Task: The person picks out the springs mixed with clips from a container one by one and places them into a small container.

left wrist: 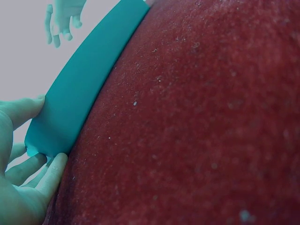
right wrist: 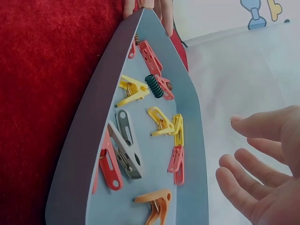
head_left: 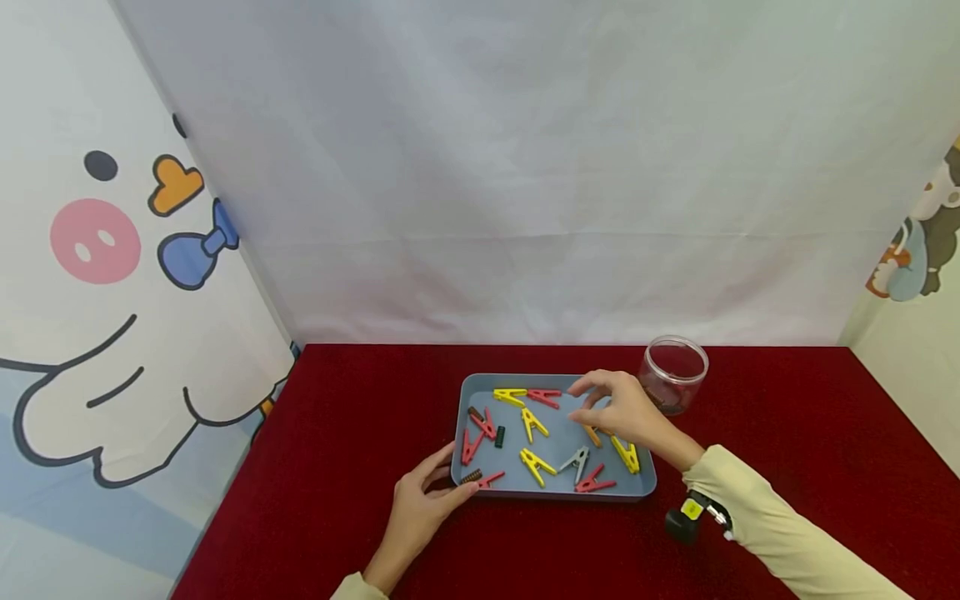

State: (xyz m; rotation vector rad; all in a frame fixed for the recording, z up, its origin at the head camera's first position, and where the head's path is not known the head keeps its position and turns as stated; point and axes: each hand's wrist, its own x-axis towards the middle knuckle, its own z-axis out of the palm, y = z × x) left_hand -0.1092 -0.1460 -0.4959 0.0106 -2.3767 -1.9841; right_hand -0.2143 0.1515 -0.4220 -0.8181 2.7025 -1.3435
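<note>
A blue-grey tray (head_left: 510, 450) holds plastic clothespins, among them a yellow clothespin (head_left: 537, 467), a red clothespin (head_left: 595, 479), a grey clothespin (right wrist: 127, 152) and an orange clothespin (right wrist: 157, 205). A dark green coil (right wrist: 154, 86) and brown coils lie among them. My left hand (head_left: 420, 504) grips the tray's near left corner, thumb at the rim and fingers against the outer side. Above the tray's right part hovers my right hand (head_left: 618, 408), fingers loosely bent and thumb apart, with nothing between them. In the head view it partly covers the orange clothespin.
A clear round jar (head_left: 675, 371) stands behind the tray at the right, with something dark at its bottom. Dark red cloth (head_left: 360, 417) covers the table. White hanging fabric (head_left: 525, 208) rises behind the table, and printed cartoon fabric hangs at both sides.
</note>
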